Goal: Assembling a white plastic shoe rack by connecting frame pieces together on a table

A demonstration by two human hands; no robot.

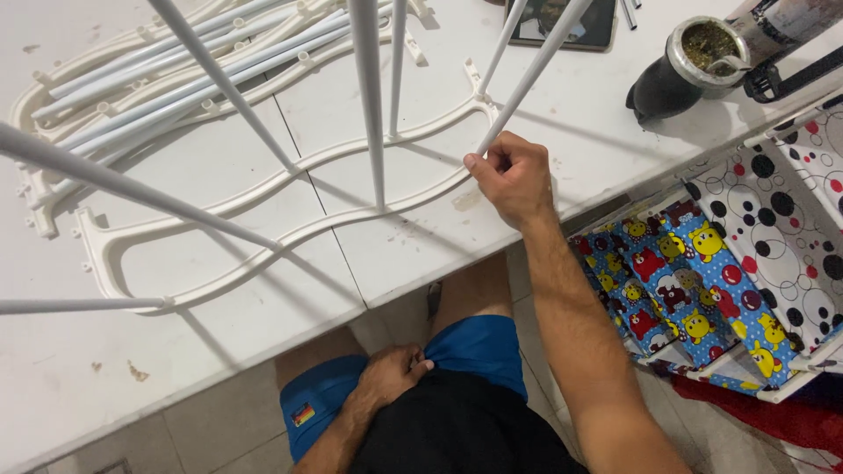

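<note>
My right hand (514,178) pinches the lower end of a white rod (532,72) where it meets the wavy white plastic frame (263,197) lying flat on the white table (105,386). Several other white rods (369,96) stand upright in sockets of that frame and rise toward the camera. My left hand (392,373) rests below the table edge on my lap, its fingers closed on the hem of my blue shorts (479,347).
A pile of more white frames and rods (158,75) lies at the table's back left. A dark tablet (562,22) and a round black cup with a metal rim (680,70) sit at the back right. Fabric shelves with cartoon and circle prints (738,263) stand to my right.
</note>
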